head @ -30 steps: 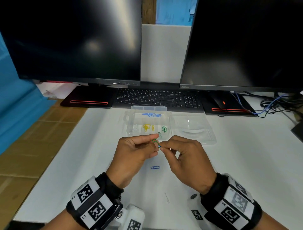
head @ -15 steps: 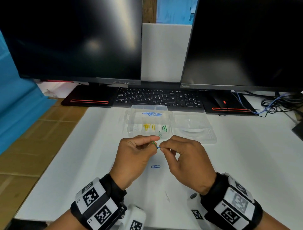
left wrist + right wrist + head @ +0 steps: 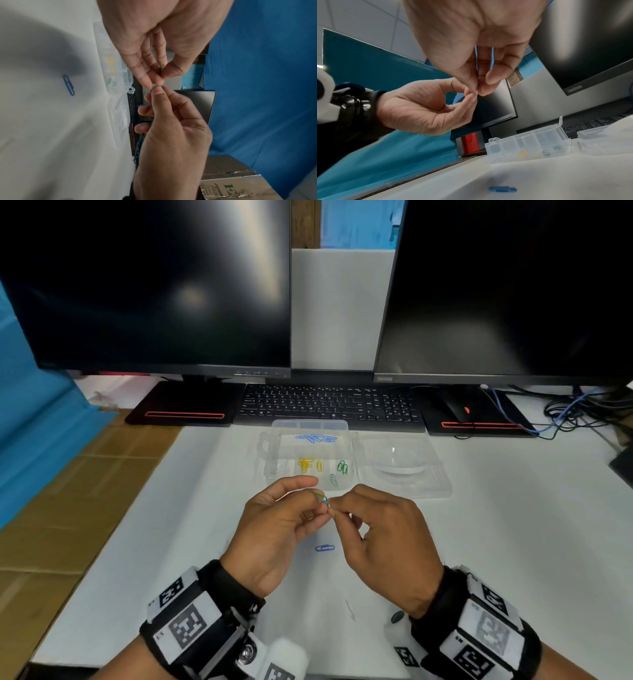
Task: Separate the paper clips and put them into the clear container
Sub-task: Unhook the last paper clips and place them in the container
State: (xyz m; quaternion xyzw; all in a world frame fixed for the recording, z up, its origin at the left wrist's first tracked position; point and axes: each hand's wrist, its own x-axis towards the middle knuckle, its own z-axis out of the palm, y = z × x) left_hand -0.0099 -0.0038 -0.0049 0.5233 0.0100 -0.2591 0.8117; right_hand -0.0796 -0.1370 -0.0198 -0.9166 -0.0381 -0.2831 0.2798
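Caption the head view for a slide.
Left hand and right hand pull apart linked green and blue wire paper clips.

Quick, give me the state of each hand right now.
Left hand: pinching the small green wire paper clip.
Right hand: pinching the small blue wire paper clip linked to it.

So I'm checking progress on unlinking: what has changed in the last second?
Little. The left hand and right hand have closed in slightly and still pinch the linked green clip and blue clip above the table; they are not apart yet. The loose blue clip and the clear container stayed put.
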